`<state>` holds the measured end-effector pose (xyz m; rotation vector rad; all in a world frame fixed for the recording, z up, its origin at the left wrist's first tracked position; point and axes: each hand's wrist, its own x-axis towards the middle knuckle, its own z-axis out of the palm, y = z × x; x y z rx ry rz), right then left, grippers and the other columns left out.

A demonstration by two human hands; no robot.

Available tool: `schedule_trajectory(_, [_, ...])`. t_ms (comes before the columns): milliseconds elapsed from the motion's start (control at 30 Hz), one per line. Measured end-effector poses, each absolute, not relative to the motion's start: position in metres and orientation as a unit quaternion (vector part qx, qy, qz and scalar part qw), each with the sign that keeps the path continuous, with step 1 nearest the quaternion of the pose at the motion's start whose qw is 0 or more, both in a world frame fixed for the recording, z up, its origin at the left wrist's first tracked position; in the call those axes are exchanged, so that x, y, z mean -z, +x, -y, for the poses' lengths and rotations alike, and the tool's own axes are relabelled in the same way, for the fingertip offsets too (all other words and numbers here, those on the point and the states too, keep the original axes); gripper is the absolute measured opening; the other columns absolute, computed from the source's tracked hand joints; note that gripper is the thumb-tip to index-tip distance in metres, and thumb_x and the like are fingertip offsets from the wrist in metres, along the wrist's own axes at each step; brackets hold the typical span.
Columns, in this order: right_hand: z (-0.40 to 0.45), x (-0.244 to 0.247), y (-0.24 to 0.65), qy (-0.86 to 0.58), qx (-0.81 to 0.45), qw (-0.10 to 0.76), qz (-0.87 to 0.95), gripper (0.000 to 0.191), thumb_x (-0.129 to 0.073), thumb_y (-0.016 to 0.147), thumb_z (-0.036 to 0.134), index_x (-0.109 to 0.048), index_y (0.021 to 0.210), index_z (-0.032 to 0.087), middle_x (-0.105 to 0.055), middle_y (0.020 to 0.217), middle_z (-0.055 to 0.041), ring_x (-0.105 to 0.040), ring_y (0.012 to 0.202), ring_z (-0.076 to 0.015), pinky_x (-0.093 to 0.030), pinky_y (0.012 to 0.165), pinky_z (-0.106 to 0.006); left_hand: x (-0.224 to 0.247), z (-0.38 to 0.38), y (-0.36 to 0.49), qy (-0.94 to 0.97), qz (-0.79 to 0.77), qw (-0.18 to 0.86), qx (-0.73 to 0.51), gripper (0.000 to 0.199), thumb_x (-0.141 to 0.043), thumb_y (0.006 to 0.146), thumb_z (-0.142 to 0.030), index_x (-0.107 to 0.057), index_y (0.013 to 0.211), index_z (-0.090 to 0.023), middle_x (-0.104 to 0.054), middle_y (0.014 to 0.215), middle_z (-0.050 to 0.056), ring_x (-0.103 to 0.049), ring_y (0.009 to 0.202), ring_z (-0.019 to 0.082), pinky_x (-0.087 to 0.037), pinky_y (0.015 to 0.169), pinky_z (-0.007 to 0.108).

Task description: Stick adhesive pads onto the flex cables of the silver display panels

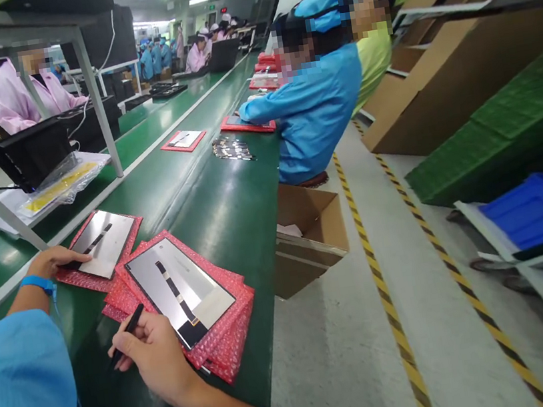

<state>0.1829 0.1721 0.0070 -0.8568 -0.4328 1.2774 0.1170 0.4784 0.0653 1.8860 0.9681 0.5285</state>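
Observation:
My left hand (60, 259), with a blue band at the wrist, rests on the near left corner of a screen panel (106, 237) lying on red bubble wrap (80, 279). Whether its fingers pinch the panel's edge is unclear. My right hand (153, 348) is closed around a black pen-like tool (130, 331), just left of a second panel (213, 294). That panel lies face up on a stack of red bubble-wrap sheets (237, 339). A dark flex cable (175, 291) runs across it, and a similar cable (98, 237) crosses the left panel.
Farther along the green bench (231, 202) are another panel on red wrap (184, 140) and a pile of small strips (232, 148). A person in blue (321, 109) sits at the right edge. An open cardboard box (325, 223) stands below; a metal shelf post (99, 106) rises at left.

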Motion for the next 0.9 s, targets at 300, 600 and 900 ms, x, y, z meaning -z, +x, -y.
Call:
schedule_trajectory(300, [-0.167, -0.001, 0.203, -0.352, -0.514, 0.754, 0.206, 0.036, -0.081, 0.094, 0.053, -0.069, 0.087, 0.02, -0.07, 0.075, 0.0016, -0.068, 0.062, -0.0138, -0.056, 0.053, -0.025, -0.112, -0.398, 0.055, 0.595, -0.477, 0.601, -0.238, 0.032, -0.071, 0.104, -0.039, -0.068, 0.127, -0.018, -0.071, 0.125, 0.008, -0.071, 0.104, 0.02, -0.065, 0.091, 0.039])
schedule_trajectory(600, [-0.143, 0.008, 0.226, -0.335, -0.454, 0.809, 0.168, 0.056, -0.106, 0.057, 0.053, -0.065, 0.08, 0.022, -0.073, 0.068, 0.0062, -0.066, 0.051, -0.0073, -0.056, 0.048, -0.015, -0.034, -0.128, -0.004, 0.425, -0.581, 0.561, -0.409, 0.05, -0.089, 0.081, -0.049, -0.072, 0.111, -0.013, -0.081, 0.094, 0.011, -0.08, 0.091, 0.028, -0.066, 0.089, 0.045])
schedule_trajectory(900, [-0.091, 0.026, 0.201, -0.443, -0.521, 0.643, 0.346, 0.049, -0.101, 0.065, 0.059, -0.071, 0.079, 0.024, -0.076, 0.069, -0.0004, -0.069, 0.05, -0.0131, -0.058, 0.043, -0.019, -0.01, -0.027, -0.015, 0.471, -0.658, 0.511, -0.291, 0.034, -0.087, 0.078, -0.03, -0.073, 0.108, -0.019, -0.078, 0.102, 0.006, -0.071, 0.083, 0.023, -0.057, 0.09, 0.041])
